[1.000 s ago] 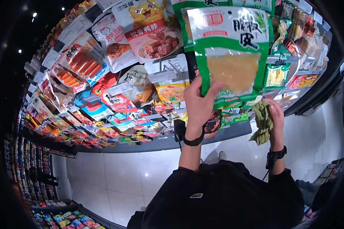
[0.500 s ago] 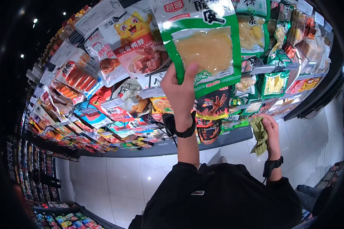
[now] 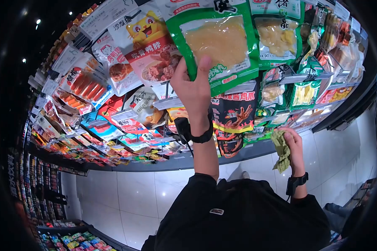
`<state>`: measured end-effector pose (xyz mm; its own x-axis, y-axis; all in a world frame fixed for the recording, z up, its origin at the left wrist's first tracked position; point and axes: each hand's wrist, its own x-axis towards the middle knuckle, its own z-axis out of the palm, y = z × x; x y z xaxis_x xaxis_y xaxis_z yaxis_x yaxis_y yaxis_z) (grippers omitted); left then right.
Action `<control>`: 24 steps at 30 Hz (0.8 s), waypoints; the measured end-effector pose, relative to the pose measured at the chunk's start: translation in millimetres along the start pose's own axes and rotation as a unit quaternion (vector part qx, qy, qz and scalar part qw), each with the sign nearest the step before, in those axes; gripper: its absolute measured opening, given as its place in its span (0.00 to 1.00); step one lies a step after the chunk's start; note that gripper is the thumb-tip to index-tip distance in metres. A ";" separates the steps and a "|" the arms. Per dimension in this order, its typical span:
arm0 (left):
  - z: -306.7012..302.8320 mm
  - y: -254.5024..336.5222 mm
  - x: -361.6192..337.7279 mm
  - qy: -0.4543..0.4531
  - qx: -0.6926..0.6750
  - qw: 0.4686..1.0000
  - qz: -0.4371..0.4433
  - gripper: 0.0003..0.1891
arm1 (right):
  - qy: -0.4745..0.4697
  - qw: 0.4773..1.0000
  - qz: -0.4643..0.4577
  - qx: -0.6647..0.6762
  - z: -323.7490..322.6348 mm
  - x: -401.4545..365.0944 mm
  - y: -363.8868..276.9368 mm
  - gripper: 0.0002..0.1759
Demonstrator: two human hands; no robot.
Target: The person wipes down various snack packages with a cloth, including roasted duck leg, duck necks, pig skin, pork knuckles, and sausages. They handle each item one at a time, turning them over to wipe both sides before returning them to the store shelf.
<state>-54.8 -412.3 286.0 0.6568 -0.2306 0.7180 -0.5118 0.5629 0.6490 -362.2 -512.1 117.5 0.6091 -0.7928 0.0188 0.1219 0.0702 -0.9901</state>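
Note:
My left hand grips the lower left corner of a green-edged snack packet, thumb on its front and fingers behind. A clear window in the packet shows pale yellowish food; its top runs out of view. Lower on the right, my right hand is closed around a crumpled yellow-green cloth, which hangs down from the fingers. Directly below the held packet hangs a black packet with a picture of chicken feet. A similar green packet hangs just to the right of the held one.
Racks of hanging snack packets curve across the front, among them a white and red packet with a yellow cartoon cat. Price tags stick out on rails. Pale floor tiles lie below; another person's leg shows at lower right.
My left hand and the green-edged packet have shifted slightly left and up, uncovering more of the black packet below. The right hand with the cloth has barely moved.

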 end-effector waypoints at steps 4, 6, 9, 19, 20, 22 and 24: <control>-4.4 -14.6 0.6 -0.001 0.023 0.999 -0.030 0.13 | 0.001 1.000 0.013 0.010 2.2 -2.7 4.1 0.15; -4.0 -15.0 0.6 -0.005 0.039 0.998 -0.048 0.13 | 0.005 1.000 0.011 0.002 3.5 -4.2 5.2 0.14; -1.3 -16.6 0.8 -0.013 0.031 0.996 -0.077 0.13 | 0.002 1.000 0.016 0.013 8.1 -8.3 2.2 0.14; -1.9 2.4 -2.8 -0.030 -0.052 0.997 -0.053 0.12 | 0.002 0.999 0.045 0.021 5.5 -17.0 9.3 0.14; -1.0 2.0 -0.8 -0.035 -0.061 0.996 -0.053 0.12 | 0.002 0.999 0.045 0.021 5.9 -17.6 8.9 0.14; 1.2 3.0 2.4 -0.030 -0.069 0.994 -0.077 0.13 | 0.003 0.999 0.046 0.025 9.6 -19.3 6.1 0.14; 2.6 3.6 2.7 -0.025 -0.079 0.992 -0.100 0.14 | 0.004 0.999 0.045 0.028 9.9 -20.1 5.6 0.14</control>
<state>-56.2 -412.9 290.9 0.7059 -0.3872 0.5931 -0.2785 0.6181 0.7351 -366.0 -489.8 113.0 0.6138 -0.7862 -0.0718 0.1110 0.1760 -0.9781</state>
